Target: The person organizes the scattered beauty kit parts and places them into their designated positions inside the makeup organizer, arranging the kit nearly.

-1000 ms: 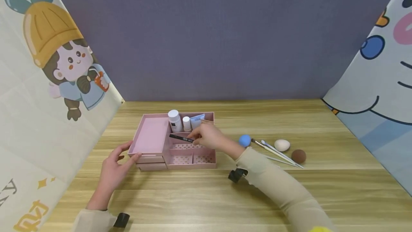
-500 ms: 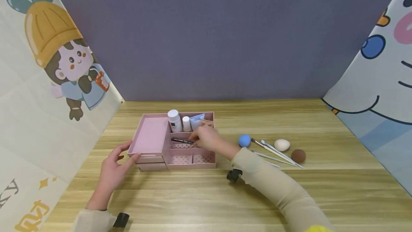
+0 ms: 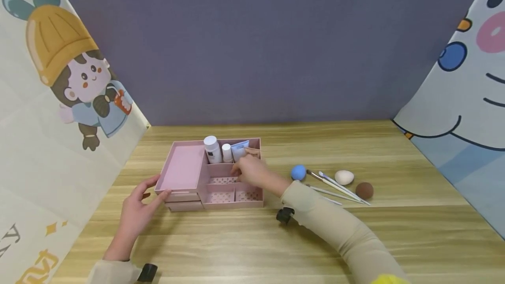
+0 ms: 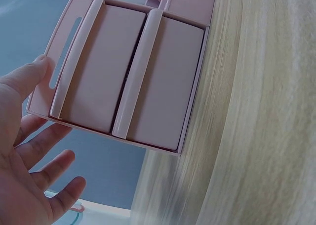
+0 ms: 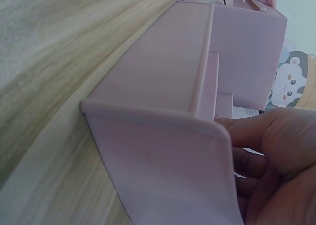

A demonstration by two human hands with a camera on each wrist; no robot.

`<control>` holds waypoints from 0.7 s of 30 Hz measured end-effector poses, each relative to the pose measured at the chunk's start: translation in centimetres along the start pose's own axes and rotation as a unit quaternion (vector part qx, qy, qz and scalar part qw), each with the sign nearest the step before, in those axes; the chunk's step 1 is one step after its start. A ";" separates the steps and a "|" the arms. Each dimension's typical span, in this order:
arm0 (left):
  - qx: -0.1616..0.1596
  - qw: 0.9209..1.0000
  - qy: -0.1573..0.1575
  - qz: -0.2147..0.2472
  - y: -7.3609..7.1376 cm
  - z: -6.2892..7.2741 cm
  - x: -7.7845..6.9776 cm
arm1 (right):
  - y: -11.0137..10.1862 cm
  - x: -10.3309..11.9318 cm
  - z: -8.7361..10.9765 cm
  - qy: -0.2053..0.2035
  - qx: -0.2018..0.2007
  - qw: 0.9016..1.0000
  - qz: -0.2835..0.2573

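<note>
A pink makeup organizer (image 3: 183,165) stands on the wooden table, with two drawers in its left part. My left hand (image 3: 137,209) holds its front left corner, thumb on the front face and fingers along the side; the left wrist view shows the thumb beside the handle slot. My right hand (image 3: 254,171) reaches into the middle compartment, fingertips down behind the front divider. The black pen is out of sight, so I cannot tell whether those fingers still grip it. In the back compartment stand a white bottle (image 3: 213,150), a smaller white-capped bottle (image 3: 226,153) and a blue tube (image 3: 239,150).
Right of the organizer lie a blue sponge (image 3: 298,172), a white sponge (image 3: 344,177), a brown sponge (image 3: 364,190) and several makeup brushes (image 3: 335,184). A grey-blue backdrop (image 3: 252,56) rises behind the table, with printed cloths at both sides.
My right hand has lowered the black pen into the middle compartment, and the pen has gone from view. The left hand has stayed at the organizer's corner.
</note>
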State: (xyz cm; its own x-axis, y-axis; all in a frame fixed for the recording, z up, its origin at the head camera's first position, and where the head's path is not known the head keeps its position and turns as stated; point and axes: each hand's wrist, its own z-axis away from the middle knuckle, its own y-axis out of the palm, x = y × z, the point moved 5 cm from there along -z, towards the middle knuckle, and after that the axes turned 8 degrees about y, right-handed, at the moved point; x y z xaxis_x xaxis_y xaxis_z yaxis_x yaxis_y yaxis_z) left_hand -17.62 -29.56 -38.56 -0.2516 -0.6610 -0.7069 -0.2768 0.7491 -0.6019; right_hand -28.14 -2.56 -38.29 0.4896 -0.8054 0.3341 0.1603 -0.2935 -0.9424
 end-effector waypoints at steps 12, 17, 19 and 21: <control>-0.007 1.000 -0.010 0.002 0.9 -0.4 -0.6 | -1.6 -0.9 0.3 -0.022 -0.008 0.999 -0.049; -0.009 1.000 -0.019 0.003 1.6 -0.5 -1.0 | -2.8 -1.7 0.4 -0.047 -0.010 0.997 -0.059; -0.011 1.000 -0.022 0.003 1.8 -0.6 -1.3 | -3.3 -2.1 0.5 -0.058 -0.013 0.996 -0.069; -0.015 1.000 -0.024 0.001 2.0 -0.7 -1.5 | -3.8 -2.6 0.5 -0.066 -0.016 0.995 -0.079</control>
State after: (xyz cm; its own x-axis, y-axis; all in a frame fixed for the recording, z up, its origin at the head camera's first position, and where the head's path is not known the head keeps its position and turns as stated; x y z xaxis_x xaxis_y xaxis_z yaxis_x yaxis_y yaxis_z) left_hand -18.48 -27.12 -38.46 -0.2081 -0.6555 -0.7260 -0.3033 0.7489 -0.5892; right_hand -29.57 0.94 -35.55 0.5687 -0.6744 0.4708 0.2175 -0.4287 -0.8769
